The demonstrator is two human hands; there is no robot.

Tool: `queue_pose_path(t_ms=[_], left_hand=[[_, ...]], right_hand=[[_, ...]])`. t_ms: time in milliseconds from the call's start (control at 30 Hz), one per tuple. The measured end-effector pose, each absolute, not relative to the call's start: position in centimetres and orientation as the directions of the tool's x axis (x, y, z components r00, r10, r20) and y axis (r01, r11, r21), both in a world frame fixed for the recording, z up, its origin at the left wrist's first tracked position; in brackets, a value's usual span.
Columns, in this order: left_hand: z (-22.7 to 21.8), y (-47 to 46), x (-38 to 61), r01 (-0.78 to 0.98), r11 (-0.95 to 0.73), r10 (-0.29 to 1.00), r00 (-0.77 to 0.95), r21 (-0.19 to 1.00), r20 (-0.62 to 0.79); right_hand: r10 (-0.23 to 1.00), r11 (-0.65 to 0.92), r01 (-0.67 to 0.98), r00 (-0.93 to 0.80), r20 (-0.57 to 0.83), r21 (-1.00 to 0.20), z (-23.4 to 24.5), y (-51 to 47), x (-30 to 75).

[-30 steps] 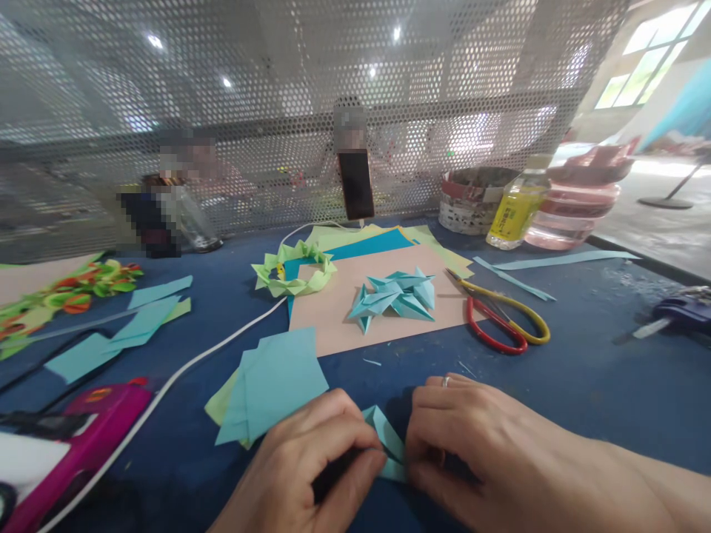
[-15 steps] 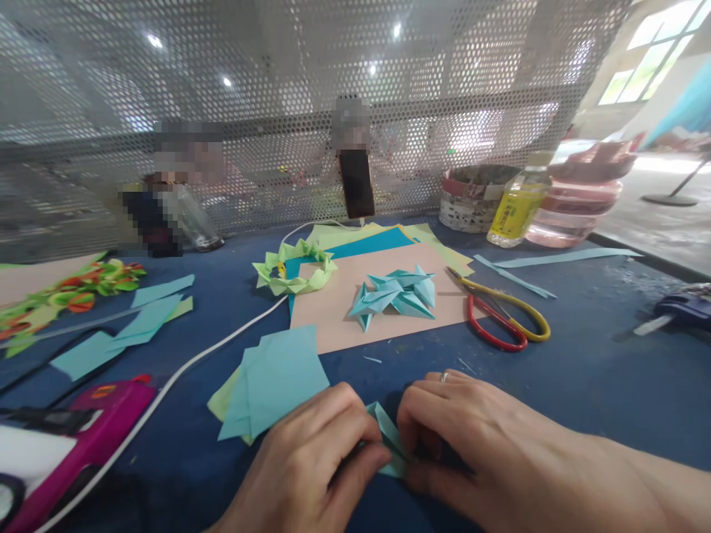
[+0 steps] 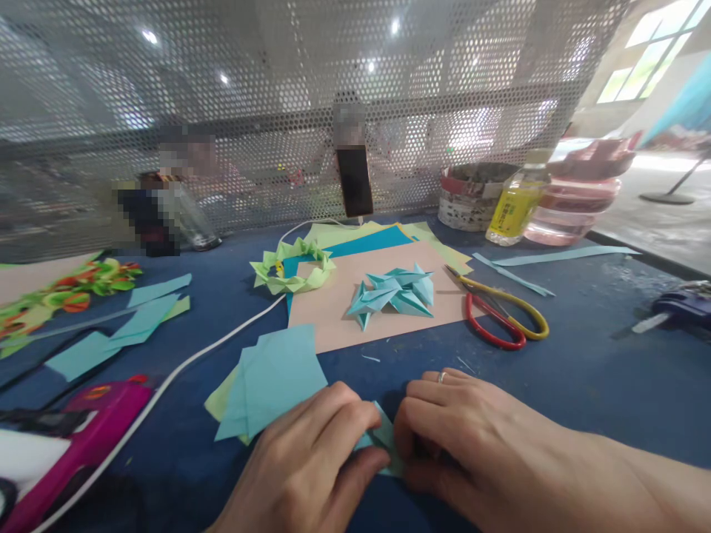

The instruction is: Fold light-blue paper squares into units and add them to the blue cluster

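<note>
Low in the head view, a small folded piece of light blue paper (image 3: 387, 437) lies between my hands, partly hidden by the fingers. My left hand (image 3: 316, 451) is closed, thumb and fingers pinching its left side. On its right side my right hand (image 3: 472, 437), with a ring on one finger, is curled and gripping the edge. Left of the hands, several light blue paper squares (image 3: 281, 377) lie stacked over a pale green one. Beyond, a pointed light blue folded paper piece (image 3: 394, 292) rests on a peach sheet (image 3: 327, 326).
Scissors (image 3: 500, 311) with red and yellow handles lie at right, near paper strips (image 3: 566, 255). A pale green paper ring (image 3: 294, 277) sits by a white cable (image 3: 216, 344). A phone (image 3: 355, 181) leans on the mesh panel; a bottle (image 3: 514, 203) and magenta device (image 3: 94, 422) flank the space.
The small light blue paper between my fingers has changed shape: its raised flap now lies flatter. Both hands keep their hold, nearly in place.
</note>
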State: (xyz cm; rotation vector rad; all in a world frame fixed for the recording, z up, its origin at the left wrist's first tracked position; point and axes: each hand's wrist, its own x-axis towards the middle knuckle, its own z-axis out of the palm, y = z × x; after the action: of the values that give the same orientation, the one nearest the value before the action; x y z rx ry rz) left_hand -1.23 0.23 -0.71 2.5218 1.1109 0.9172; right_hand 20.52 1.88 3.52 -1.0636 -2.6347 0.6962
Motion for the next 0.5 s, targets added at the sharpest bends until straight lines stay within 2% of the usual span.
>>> queue_pose_path(t_ms=[100, 267, 400, 500], left_hand=[[-0.8, 0.2, -1.3, 0.579, -0.718, 0.694, 0.555, 0.387, 0.458], [-0.3, -0.2, -1.2, 0.595, -0.717, 0.694, 0.558, 0.364, 0.455], [-0.4, -0.3, -1.0, 0.601, -0.740, 0.661, 0.564, 0.303, 0.494], [-1.2, 0.0, -0.8, 0.580, -0.768, 0.612, 0.542, 0.271, 0.576]], right_hand=[[0.701, 0.630, 0.607, -0.712, 0.021, -0.484, 3.7, 1.7, 20.4], [0.680, 0.632, 0.590, -0.733, -0.005, -0.503, 3.9, 1.7, 20.4], [0.692, 0.610, 0.597, -0.721, -0.017, -0.521, 4.0, 2.0, 20.5], [0.685, 0.589, 0.579, -0.728, -0.032, -0.563, 3.9, 2.1, 20.6]])
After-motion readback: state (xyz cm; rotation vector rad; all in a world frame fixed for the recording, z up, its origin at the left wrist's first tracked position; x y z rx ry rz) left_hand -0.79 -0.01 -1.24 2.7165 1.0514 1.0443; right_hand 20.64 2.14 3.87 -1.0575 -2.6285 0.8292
